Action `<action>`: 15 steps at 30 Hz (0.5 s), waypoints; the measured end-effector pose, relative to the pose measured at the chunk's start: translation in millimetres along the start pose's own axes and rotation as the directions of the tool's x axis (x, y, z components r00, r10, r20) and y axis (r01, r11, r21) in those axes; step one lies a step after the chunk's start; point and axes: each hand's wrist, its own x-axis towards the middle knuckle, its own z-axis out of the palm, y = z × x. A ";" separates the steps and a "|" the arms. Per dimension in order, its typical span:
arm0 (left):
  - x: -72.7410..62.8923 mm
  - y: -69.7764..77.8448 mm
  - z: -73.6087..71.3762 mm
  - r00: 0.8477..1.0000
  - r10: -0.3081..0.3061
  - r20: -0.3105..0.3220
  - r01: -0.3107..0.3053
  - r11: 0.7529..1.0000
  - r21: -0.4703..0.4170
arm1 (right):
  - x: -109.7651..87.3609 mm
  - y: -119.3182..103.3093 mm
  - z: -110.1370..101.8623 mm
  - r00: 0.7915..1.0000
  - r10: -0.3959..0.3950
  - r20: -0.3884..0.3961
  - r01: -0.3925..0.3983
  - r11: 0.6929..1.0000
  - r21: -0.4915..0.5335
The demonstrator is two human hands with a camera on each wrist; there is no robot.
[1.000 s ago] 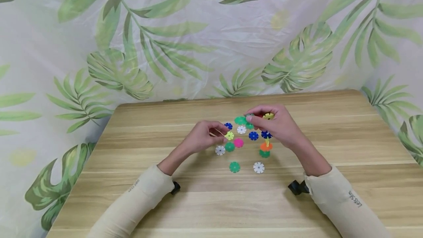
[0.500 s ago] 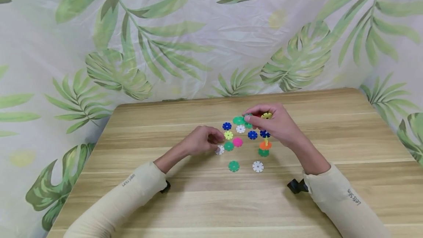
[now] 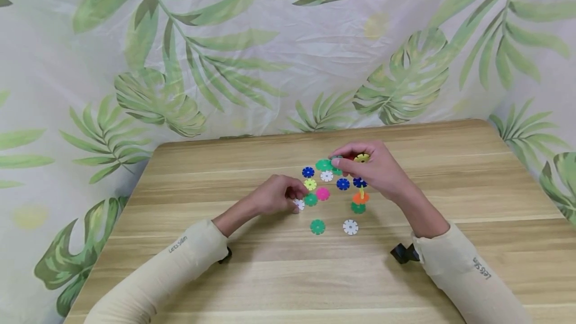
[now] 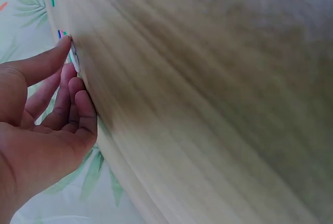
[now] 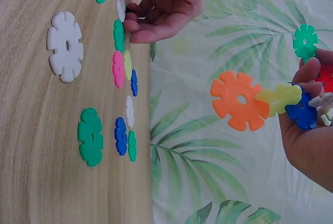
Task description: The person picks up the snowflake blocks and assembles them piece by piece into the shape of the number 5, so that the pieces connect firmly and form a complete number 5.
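My right hand point(image 3: 371, 166) holds up a chain of joined plastic snowflake discs. In the right wrist view the chain shows an orange disc point(image 5: 240, 100), a yellow disc point(image 5: 281, 99), a blue disc point(image 5: 302, 110), a red disc point(image 5: 325, 78) and a green disc point(image 5: 305, 41) at the fingertips. Down at the tabletop, my left hand point(image 3: 278, 194) pinches a white snowflake disc point(image 5: 120, 8) between thumb and fingers. That disc is mostly covered by the fingers in the left wrist view.
Loose discs lie around the left hand on the wooden table point(image 3: 270, 284): a lime disc point(image 3: 310, 184), a pink disc point(image 3: 322, 194), a green disc point(image 3: 317, 227), a white disc point(image 3: 351, 227) and several others. A leaf-patterned cloth point(image 3: 252, 64) hangs behind the table.
My left hand has left the lime disc and come down toward the body, onto the white disc at the left. The right hand stays nearly still with its chain.
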 end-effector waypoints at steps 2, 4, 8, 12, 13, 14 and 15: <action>-0.3 0.8 0.1 1.000 0.005 -0.002 -0.005 1.000 0.009 | 0.0 -0.4 0.1 1.000 -0.001 0.001 0.001 1.000 0.003; -0.7 2.0 0.1 1.000 0.012 -0.009 -0.011 1.000 0.021 | -0.3 -0.8 0.2 1.000 0.000 0.003 0.000 1.000 0.000; -2.7 3.4 -0.5 0.999 0.019 -0.030 -0.018 0.999 0.029 | -1.2 -1.7 0.1 1.000 0.006 0.005 -0.006 1.000 0.001; -4.0 2.4 -0.8 0.999 0.026 -0.048 -0.026 1.000 0.014 | -1.3 -2.2 -0.1 1.000 0.015 0.002 -0.015 1.000 -0.005; -4.2 2.1 -0.8 0.998 0.028 -0.050 -0.027 1.000 0.007 | -1.4 -2.3 -0.2 1.000 0.018 0.001 -0.018 1.000 -0.005; -4.5 2.1 -0.8 0.998 0.027 -0.052 -0.027 1.000 0.001 | -1.4 -2.3 -0.2 1.000 0.020 0.001 -0.020 1.000 -0.006; -4.8 2.3 -0.8 0.998 0.027 -0.054 -0.027 1.000 -0.005 | -1.3 -2.4 -0.1 1.000 0.020 0.001 -0.020 1.000 -0.006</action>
